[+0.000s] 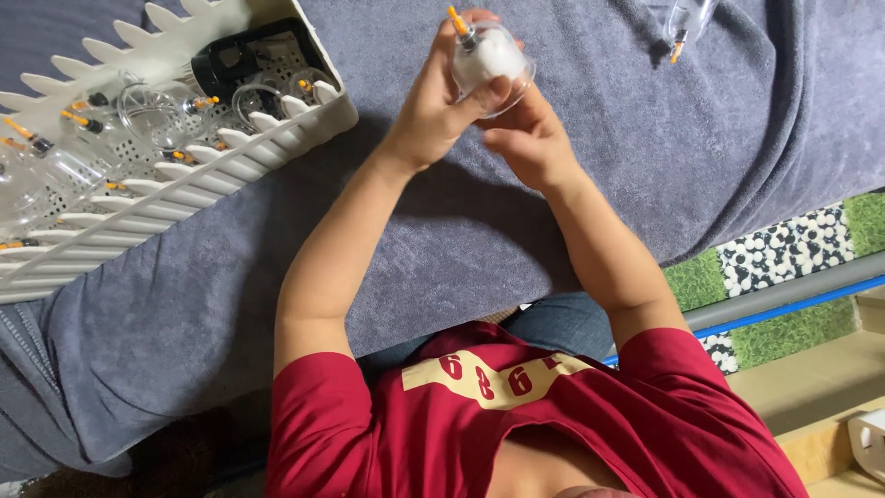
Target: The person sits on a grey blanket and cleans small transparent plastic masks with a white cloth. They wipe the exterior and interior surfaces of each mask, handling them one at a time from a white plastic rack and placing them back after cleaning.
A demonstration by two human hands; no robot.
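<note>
My left hand (433, 101) grips a clear plastic cup (498, 60) with an orange valve stem on its top, holding it up over the grey blanket (516, 231). A white wad fills the inside of the cup. My right hand (525, 138) is just below and to the right of the cup, its fingers at the open rim and touching the white wad. Both forearms reach out from my red shirt at the bottom of the view.
A white plastic basket (277, 129) at the upper left holds several clear cups with orange valves and a black pump-like part (226, 65). Another clear cup (687, 23) lies on the blanket at the top right. A pebble-and-grass patterned mat (784, 249) lies at the right.
</note>
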